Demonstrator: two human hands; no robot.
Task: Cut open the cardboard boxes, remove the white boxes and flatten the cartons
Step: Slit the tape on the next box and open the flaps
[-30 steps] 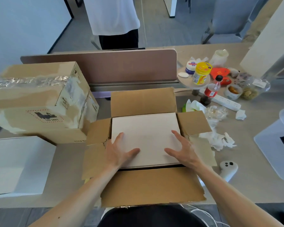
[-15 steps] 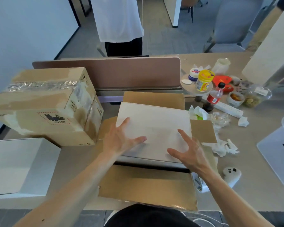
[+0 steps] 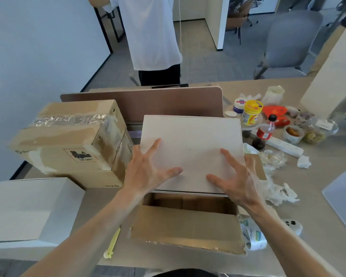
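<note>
Step in hand: removing the white box (image 3: pixel 192 144) from the open carton (image 3: pixel 186 228); by my reading the cutting of this carton was done and its flattening was not yet begun.
Left hand (image 3: pixel 148 170): grasped the white box at its left edge, thumb and forefinger spread on the top face, the other fingers over the side.
Right hand (image 3: pixel 238 178): grasped the same box at its right edge, thumb on the top face, fingers wrapped toward the side.
White box: held in the air above the carton, near the middle of the desk (image 3: pixel 318 196), tilted with its far edge higher, its near edge just over the carton's mouth.
Open carton: at the near edge of the desk, near flap folded out toward the person, brown inside showing.
Other task things: a taped carton (image 3: pixel 68 140) toward the left edge; a second white box (image 3: pixel 28 206) at the near left corner.
Yellow tool (image 3: pixel 113 242): lay at the near edge, just left of the open carton.
Next move, as I judge it: carry the box clear and set it down, likely toward the second white box, keeping both hands level so it does not slip; then collapse the carton.
</note>
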